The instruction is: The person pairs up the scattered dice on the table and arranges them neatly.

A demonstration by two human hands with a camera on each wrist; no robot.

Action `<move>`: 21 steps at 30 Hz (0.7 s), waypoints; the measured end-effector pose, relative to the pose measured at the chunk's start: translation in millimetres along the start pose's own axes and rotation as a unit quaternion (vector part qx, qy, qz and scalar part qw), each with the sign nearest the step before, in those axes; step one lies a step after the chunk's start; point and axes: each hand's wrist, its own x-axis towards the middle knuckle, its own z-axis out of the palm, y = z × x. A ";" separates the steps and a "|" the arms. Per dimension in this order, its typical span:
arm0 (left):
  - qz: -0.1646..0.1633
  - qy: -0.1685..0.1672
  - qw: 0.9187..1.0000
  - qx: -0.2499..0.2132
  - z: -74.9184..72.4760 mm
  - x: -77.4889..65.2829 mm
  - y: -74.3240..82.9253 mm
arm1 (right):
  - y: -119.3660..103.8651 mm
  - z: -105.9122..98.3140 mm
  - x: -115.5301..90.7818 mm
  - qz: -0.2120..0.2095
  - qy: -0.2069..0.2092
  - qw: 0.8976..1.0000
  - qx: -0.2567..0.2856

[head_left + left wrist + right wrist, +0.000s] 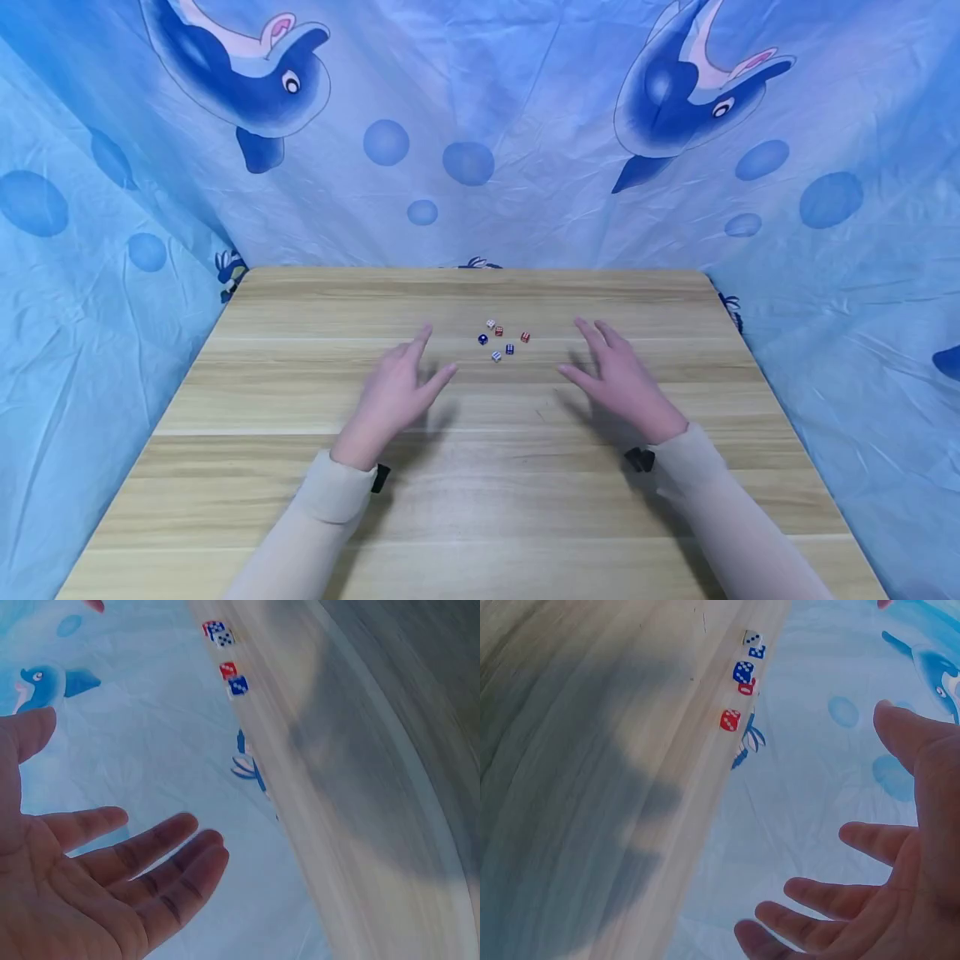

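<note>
Several small dice lie loosely grouped on the wooden table, beyond and between the two hands. In the head view a white die is farthest back, close to a red die. A dark blue die is at the left of the group, another blue die beside a white die at the front, and a second red die at the right. My left hand hovers left of them, fingers spread, holding nothing. On the other side my right hand also hovers with spread fingers, its palm bare.
A blue cloth backdrop with cartoon dolphins rises behind the table's far edge and along both sides. Dark straps with small devices sit at the left cuff and the right cuff. Shadows of both arms fall on the tabletop.
</note>
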 end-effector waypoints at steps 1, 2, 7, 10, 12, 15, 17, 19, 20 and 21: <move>-0.001 -0.003 1.000 -0.009 1.3 1.0 1.1 | -0.9 1.1 1.1 0.000 -0.002 1.000 0.005; 0.000 -0.005 1.000 -0.017 2.7 2.2 2.3 | -1.9 2.2 2.1 0.000 -0.004 1.000 0.011; 0.006 -0.011 0.999 -0.052 9.3 9.0 7.4 | -6.2 8.5 7.7 0.003 -0.018 0.999 0.034; 0.006 -0.019 0.998 -0.062 13.3 13.7 10.0 | -8.2 13.3 11.7 0.002 -0.024 0.999 0.045; 0.000 -0.027 0.997 -0.068 16.1 16.6 12.0 | -9.8 16.6 14.5 -0.002 -0.025 0.998 0.056; -0.010 -0.037 0.996 -0.076 20.2 20.9 15.5 | -12.9 21.6 18.9 -0.007 -0.026 0.996 0.081; -0.016 -0.041 0.996 -0.080 23.1 23.7 18.0 | -14.6 25.1 21.8 -0.006 -0.028 0.995 0.095; -0.021 -0.045 0.995 -0.087 26.0 26.5 20.4 | -16.0 28.2 24.1 0.000 -0.030 0.994 0.105; -0.024 -0.048 0.995 -0.090 27.6 27.7 21.3 | -16.7 29.6 25.1 0.002 -0.032 0.993 0.112; -0.026 -0.048 0.994 -0.092 29.3 28.8 21.9 | -17.4 30.6 25.8 0.003 -0.032 0.993 0.115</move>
